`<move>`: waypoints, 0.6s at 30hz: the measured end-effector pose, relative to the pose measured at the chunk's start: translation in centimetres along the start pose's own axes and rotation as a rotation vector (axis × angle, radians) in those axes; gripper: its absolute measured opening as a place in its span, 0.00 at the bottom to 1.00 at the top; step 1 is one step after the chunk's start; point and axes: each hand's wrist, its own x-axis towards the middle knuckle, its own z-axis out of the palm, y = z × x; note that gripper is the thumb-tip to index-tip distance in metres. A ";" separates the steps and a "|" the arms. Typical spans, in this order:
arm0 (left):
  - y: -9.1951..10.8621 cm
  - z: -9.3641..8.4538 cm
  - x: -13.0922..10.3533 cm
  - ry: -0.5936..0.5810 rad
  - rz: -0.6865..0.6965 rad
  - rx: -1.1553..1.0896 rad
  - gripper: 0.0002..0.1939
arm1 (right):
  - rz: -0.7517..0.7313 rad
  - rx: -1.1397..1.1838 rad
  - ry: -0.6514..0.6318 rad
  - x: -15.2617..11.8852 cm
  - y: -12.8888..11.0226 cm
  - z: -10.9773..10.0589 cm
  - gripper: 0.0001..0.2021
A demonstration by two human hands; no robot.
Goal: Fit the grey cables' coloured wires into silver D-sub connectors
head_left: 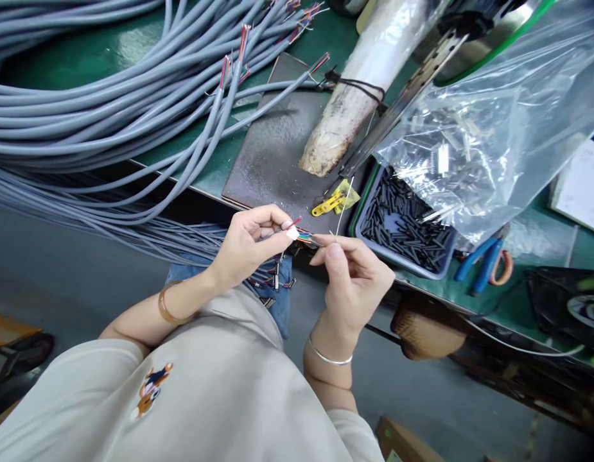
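Over the bench's front edge, my left hand (258, 240) pinches a bunch of thin coloured wires (304, 237). A red wire (293, 223) sticks up past its thumb, and white wrapping covers a fingertip. Close by on the right, my right hand (349, 273) is closed in a pinch where the bunch ends. A thin greyish piece shows at those fingertips; its kind I cannot make out. Just beyond the hands, a small yellow tool (329, 204) lies on a dark plate (262, 170).
Grey cables (108, 122) with stripped ends fill the left. A tray (438, 274) of short black tubes (407, 224) stands right, under a clear bag (508, 141) of metal parts. Blue-handled pliers (484, 263) lie beyond. A white-wrapped cylinder (364, 83) and metal bar (402, 102) slant above the plate.
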 end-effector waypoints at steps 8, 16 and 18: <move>-0.1 0.1 -0.3 -0.030 0.075 0.005 0.12 | -0.062 -0.132 -0.069 -0.7 -0.1 0.9 0.07; -0.2 -0.1 -0.3 -0.066 -0.156 -0.182 0.16 | -0.359 -0.247 0.066 -0.9 0.7 0.5 0.16; -0.1 -0.1 -0.2 -0.061 -0.174 -0.195 0.17 | -0.469 -0.322 0.048 -0.9 0.7 0.4 0.19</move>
